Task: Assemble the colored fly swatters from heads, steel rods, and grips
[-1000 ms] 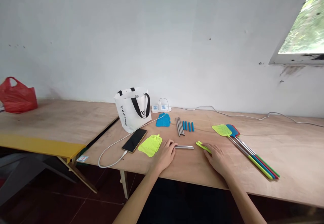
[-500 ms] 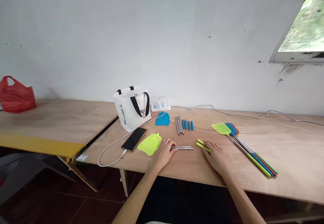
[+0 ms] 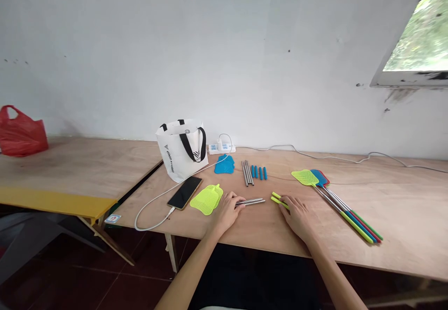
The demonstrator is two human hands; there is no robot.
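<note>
Thin silver rods [image 3: 254,201] lie low over the front of the bench [image 3: 392,198], their near ends pinched in the fingers of the left hand [image 3: 227,213]. Two yellow-green sticks [image 3: 276,200] point toward them across a small gap, with the fingers of the right hand [image 3: 298,215] curled narrow around them. Yellow-green mesh pieces [image 3: 206,200] sit just beside the left hand. Next to those is a phone [image 3: 185,192] with a white cord [image 3: 147,230] plugged in. Farther back are blue flat pieces [image 3: 224,164], gray tubes [image 3: 248,173] and short blue sticks [image 3: 261,173]. Bright fly swatters [image 3: 345,214] lie right of the right hand. A white bag [image 3: 180,153] stands near a power strip [image 3: 221,148]. The bench is plain wood against a pale wall [image 3: 224,58], with a window [image 3: 418,39] at right. At far left, a red bag [image 3: 23,135] sits on a second bench [image 3: 84,160].
</note>
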